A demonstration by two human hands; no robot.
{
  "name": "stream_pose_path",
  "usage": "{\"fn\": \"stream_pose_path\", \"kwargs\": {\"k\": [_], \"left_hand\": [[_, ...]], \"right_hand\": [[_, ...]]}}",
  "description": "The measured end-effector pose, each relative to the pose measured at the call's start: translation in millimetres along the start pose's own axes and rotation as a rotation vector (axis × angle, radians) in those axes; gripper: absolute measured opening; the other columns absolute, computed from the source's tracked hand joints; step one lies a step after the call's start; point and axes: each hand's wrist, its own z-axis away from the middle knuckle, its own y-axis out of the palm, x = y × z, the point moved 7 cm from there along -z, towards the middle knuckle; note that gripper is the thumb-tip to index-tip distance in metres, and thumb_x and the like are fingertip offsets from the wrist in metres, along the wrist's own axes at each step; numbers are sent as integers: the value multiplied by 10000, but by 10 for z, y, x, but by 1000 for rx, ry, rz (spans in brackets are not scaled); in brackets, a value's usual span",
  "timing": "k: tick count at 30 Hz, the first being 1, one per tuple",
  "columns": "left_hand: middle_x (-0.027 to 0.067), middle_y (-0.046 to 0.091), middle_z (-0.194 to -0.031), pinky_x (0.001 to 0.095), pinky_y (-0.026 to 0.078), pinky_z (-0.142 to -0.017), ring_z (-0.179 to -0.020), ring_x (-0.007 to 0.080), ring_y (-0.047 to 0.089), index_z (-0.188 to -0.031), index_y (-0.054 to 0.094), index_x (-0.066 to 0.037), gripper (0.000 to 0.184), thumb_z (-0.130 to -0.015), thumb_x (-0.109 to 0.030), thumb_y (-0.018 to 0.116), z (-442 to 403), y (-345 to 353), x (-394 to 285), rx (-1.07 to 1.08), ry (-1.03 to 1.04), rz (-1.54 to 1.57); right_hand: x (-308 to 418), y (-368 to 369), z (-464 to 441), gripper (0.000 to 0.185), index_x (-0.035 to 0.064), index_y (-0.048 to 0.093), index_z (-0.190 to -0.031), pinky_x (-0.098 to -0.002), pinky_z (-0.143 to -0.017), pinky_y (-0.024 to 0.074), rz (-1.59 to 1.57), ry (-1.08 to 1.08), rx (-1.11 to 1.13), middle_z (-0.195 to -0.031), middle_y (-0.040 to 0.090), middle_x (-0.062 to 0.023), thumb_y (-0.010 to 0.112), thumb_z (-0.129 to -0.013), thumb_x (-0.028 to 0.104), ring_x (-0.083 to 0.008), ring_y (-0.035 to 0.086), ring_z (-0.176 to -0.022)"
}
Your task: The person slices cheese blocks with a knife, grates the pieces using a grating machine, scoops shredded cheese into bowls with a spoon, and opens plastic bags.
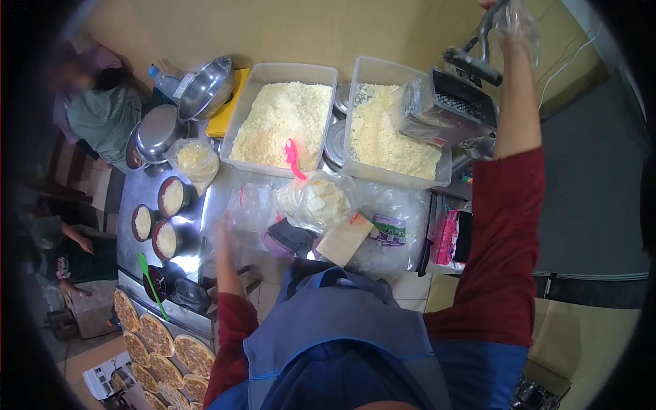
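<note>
My right hand [514, 27], in a clear plastic glove, is up at the top right, wrapped round the metal lever [486, 34] of a grating machine [454, 106]. The lever is raised and the machine's feed opening is uncovered. Below the machine, a clear tub [441, 174] holds pale grated cheese [383, 137]. My left hand [224, 236] hangs over the table's near edge, left of a clear plastic sheet; its fingers are blurred. In front of me lie an open bag of pale pieces [318, 201] and a pale block [345, 239].
Another tub [239, 166] of grated cheese holds a pink scoop [292, 158]. Bowls [172, 197], metal basins [205, 89] and a green utensil [152, 285] are at the left. Round topped flatbreads [157, 335] lie lower left. Other people [102, 109] are at the far left.
</note>
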Motion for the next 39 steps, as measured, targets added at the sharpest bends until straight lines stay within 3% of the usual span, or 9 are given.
{"fn": "stream_pose_path", "kwargs": {"k": [4,6,9,11,14,23,29,33,39], "left_hand": [[173,320,-1474,380,305,-1050,-1295,272,359,-1434,321,0,741,-871,-406,582,310,-367,-386,-267,119,-31],[216,513,-1331,364,407,-933,-1071,294,566,-1339,472,12,623,-856,-361,592,356,-479,-518,-405,443,-102],[214,507,-1339,361,420,-914,-1042,278,575,-1312,505,13,585,-853,-339,593,633,-355,-897,-334,533,64],[193,539,-1266,380,251,-1081,-1222,228,446,-1449,237,32,839,-883,-483,581,714,-275,-1045,-166,669,-91],[181,463,-1400,344,392,-983,-1183,271,535,-1308,514,13,589,-912,-422,487,968,-43,-1323,-146,709,-102],[150,255,-1524,471,204,-1114,-1381,331,291,-1463,307,-107,768,-889,-594,457,1603,478,-1531,-68,488,24],[161,437,-1405,387,342,-1059,-1273,258,437,-1404,360,35,719,-910,-463,520,1736,512,-1534,-112,585,53],[130,328,-1481,464,254,-1089,-1352,324,337,-1455,328,-86,804,-862,-599,509,1674,509,-1438,-91,523,51],[140,582,-1232,309,398,-972,-1130,197,536,-1217,559,18,459,-894,-308,565,1845,689,-1596,-75,456,-132]], "right_hand": [[142,-228,695,320,42,601,-998,-323,-930,462,-547,38,-70,-969,637,-79,375,-997,269,-239,632,-902],[534,-331,1220,395,49,587,-877,-358,-951,451,25,-293,-151,-817,631,-72,371,-986,362,-233,641,-805],[569,-348,1794,428,50,567,-736,-444,-992,413,-374,-230,-171,-713,607,-76,408,-942,390,-235,642,-772],[571,-334,2023,419,51,554,-691,-476,-1005,391,-384,-255,-153,-690,598,-70,408,-935,358,-240,645,-778],[554,-324,2194,389,57,533,-629,-502,-1007,386,-365,-299,-119,-676,593,-70,404,-916,286,-252,650,-780],[507,-276,2286,382,68,519,-612,-515,-1058,320,-359,-359,-77,-699,586,-65,394,-915,265,-242,634,-864],[482,-259,2282,253,74,589,-652,-484,-1014,394,-354,-380,-123,-720,639,-66,448,-842,166,-243,668,-822],[473,-255,2246,409,67,550,-643,-480,-1062,313,-357,-321,-66,-661,595,-56,375,-937,291,-241,644,-837],[433,-197,2321,463,44,557,-655,-477,-1061,312,-389,-351,-107,-655,598,-73,334,-964,307,-255,654,-849]]}}
